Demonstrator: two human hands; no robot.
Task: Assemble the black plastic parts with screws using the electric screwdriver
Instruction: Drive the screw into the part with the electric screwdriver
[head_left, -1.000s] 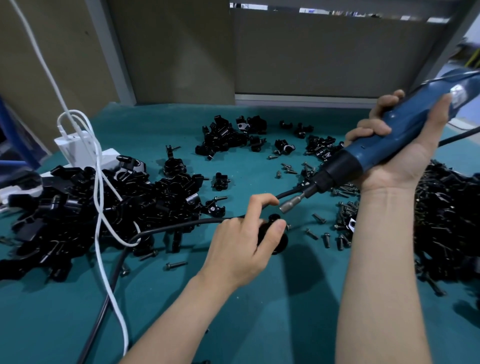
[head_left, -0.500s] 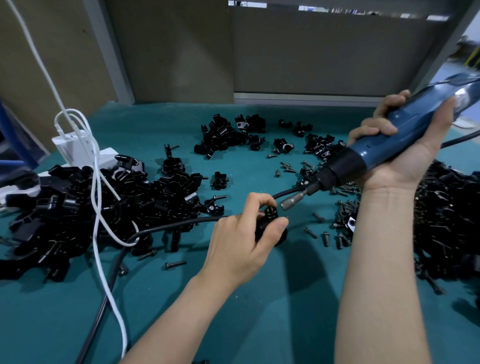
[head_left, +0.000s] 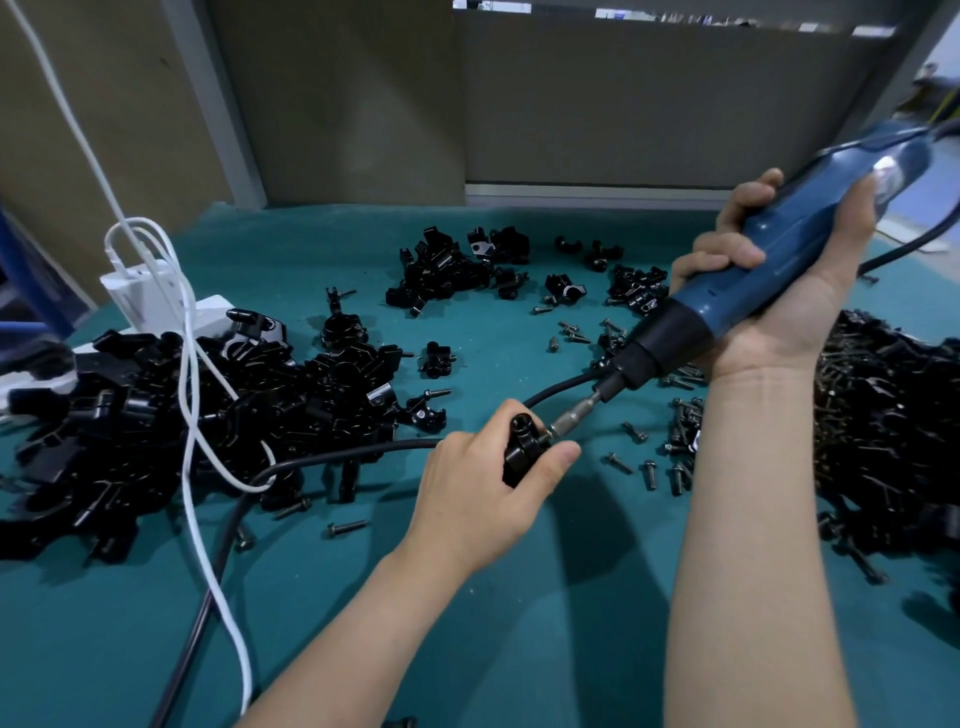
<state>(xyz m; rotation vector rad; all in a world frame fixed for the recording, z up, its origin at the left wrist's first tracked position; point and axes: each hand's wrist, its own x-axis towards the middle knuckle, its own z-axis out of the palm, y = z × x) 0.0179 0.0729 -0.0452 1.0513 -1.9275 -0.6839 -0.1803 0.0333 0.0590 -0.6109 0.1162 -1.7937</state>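
Note:
My left hand (head_left: 480, 480) grips a small black plastic part (head_left: 523, 448) just above the green table, thumb along its right side. My right hand (head_left: 779, 291) is wrapped round the blue electric screwdriver (head_left: 769, 270), which slants down to the left. Its metal bit (head_left: 571, 415) meets the screw at the top of the held part. Loose screws (head_left: 649, 467) lie scattered between my two arms. My palm hides much of the part.
A large heap of black parts (head_left: 182, 415) fills the left, a smaller cluster (head_left: 452, 270) sits at the back, and another dark pile (head_left: 893, 431) lies right. A black cable (head_left: 218, 561) and white cable (head_left: 192, 395) cross the table; a white power strip (head_left: 156, 296) stands left.
The screwdriver has come down and left until its bit touches the part. My left hand has tilted the part up toward the bit.

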